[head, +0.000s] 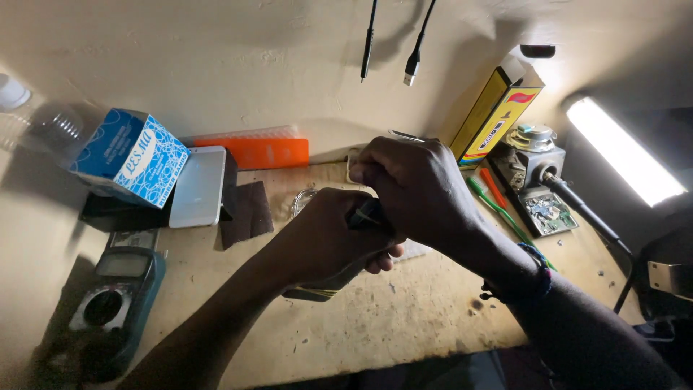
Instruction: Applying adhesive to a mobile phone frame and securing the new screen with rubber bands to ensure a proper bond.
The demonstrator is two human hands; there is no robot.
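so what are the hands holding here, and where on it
The left hand wraps the middle of a flat, phone-like slab. The right hand pinches a dark slim tool near its top. What the tool is cannot be told.

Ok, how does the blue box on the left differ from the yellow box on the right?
The blue box is squat, patterned in white, and lies tilted beside a white phone. The yellow box is tall and slim, with a dark side, and leans against the wall. Both sit at the back of the workbench.
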